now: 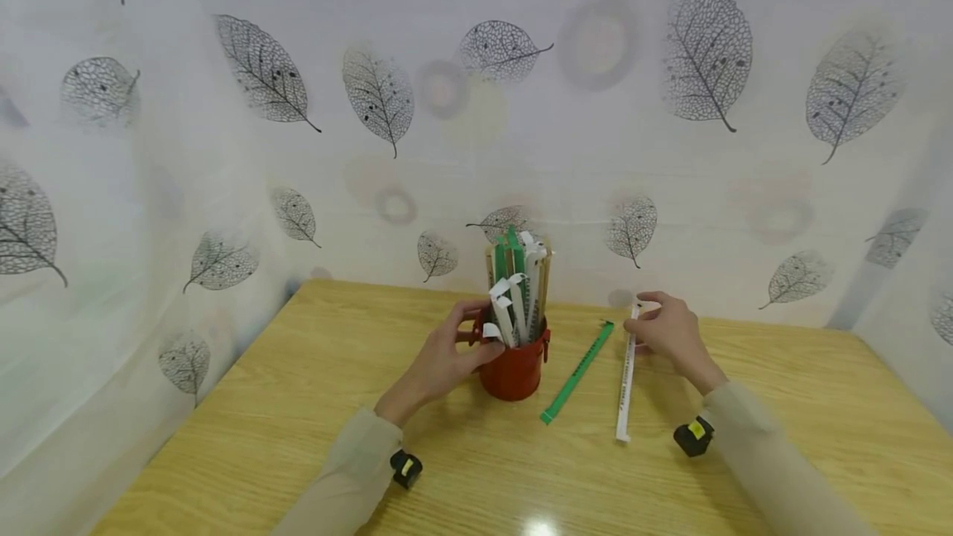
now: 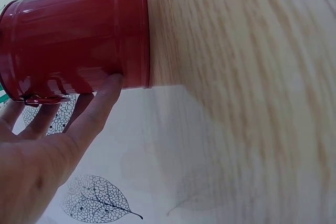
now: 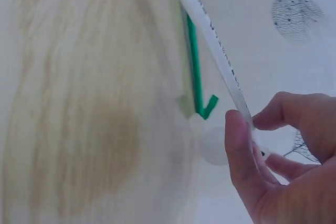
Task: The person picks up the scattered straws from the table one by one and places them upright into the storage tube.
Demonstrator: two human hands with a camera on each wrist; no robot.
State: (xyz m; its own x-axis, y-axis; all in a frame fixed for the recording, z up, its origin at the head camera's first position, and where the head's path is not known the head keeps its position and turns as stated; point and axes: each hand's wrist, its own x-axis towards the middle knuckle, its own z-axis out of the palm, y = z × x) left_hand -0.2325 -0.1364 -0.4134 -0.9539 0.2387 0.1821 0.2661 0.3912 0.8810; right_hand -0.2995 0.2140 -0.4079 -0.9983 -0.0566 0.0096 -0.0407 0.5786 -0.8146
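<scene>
A small red metal bucket (image 1: 514, 377) stands upright on the table, packed with white, green and tan slim sticks (image 1: 519, 284), several in paper wrappers. My left hand (image 1: 447, 358) holds the bucket from its left side, thumb near the front rim; in the left wrist view its fingers (image 2: 97, 111) touch the red wall. To the right, my right hand (image 1: 673, 336) pinches the far end of a white paper-wrapped stick (image 1: 626, 387) with printing along it. Between bucket and white stick, a green wrapped stick (image 1: 577, 373) lies slanted on the table.
The wood-grain table (image 1: 357, 337) ends at the back against a white leaf-patterned sheet (image 1: 521, 147), which also hangs at both sides. A dark camera sits at each wrist.
</scene>
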